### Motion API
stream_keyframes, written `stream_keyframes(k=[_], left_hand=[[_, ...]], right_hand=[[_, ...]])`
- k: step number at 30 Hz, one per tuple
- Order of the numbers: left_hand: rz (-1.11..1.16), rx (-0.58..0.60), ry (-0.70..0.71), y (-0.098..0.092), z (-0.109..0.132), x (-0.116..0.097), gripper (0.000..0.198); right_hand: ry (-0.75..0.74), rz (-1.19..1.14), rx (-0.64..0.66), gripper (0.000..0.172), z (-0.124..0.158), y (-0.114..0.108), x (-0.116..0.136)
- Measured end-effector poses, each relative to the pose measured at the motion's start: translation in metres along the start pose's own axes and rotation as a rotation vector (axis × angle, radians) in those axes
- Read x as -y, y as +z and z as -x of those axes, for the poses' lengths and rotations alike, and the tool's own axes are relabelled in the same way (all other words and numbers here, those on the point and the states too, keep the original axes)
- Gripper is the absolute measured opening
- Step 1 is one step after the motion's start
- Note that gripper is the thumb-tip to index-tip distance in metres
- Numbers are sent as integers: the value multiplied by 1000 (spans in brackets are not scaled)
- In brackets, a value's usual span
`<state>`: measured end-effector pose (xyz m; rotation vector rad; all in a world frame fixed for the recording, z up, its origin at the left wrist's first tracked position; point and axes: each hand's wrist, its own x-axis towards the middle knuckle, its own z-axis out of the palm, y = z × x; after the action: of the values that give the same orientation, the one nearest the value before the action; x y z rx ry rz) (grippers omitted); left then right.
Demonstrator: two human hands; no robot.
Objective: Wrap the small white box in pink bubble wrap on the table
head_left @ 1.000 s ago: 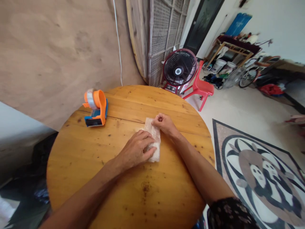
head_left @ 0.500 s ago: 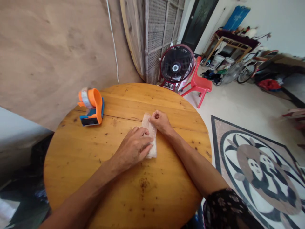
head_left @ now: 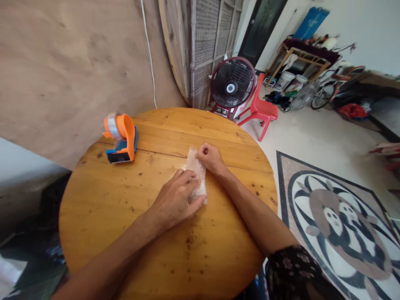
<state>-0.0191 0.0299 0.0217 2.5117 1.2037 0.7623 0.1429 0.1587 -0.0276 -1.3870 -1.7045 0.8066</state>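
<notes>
My left hand (head_left: 178,193) lies half open, its fingers loosely curved over a pale, see-through strip of plastic wrapping (head_left: 198,168). The thumb reaches across the near end and the fingers rest on the middle; I cannot tell whether anything lies underneath. My right hand (head_left: 212,158) is drawn in tight, thumb and forefinger tips meeting in a small ring and pinching the strip's edge near its far end. So the strip sits between my two hands, running away from me on the round, yellow-brown wooden bench (head_left: 193,271).

Beyond my left hand and farther to the left, well apart from it, stands an orange and blue plastic tape dispenser (head_left: 129,143) carrying a roll of clear tape (head_left: 114,127). Past my right hand, off the bench, are a dark red round-headed fan (head_left: 233,83) and, just beside it, a red plastic chair (head_left: 264,110). To the right of my right hand, down on the floor, is a grey, black and white panda design (head_left: 342,229).
</notes>
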Motion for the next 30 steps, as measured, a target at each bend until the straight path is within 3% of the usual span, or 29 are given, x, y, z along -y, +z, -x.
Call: stream_keyframes(k=[9,16,24,30], left_hand=[[17,-80,8,6,-1,6,19],[-55,-24,55,7,-2,6,20],[-20,13,-11,6,0,6,20],[-23,35,-125,4,0,3,21]], right_hand=[[24,-23,12,11,0,-1,3],[54,-178,15,16,0,0,2],[52,-336,28,17,11,-16,33],[17,-436,45,17,45,-27,62]])
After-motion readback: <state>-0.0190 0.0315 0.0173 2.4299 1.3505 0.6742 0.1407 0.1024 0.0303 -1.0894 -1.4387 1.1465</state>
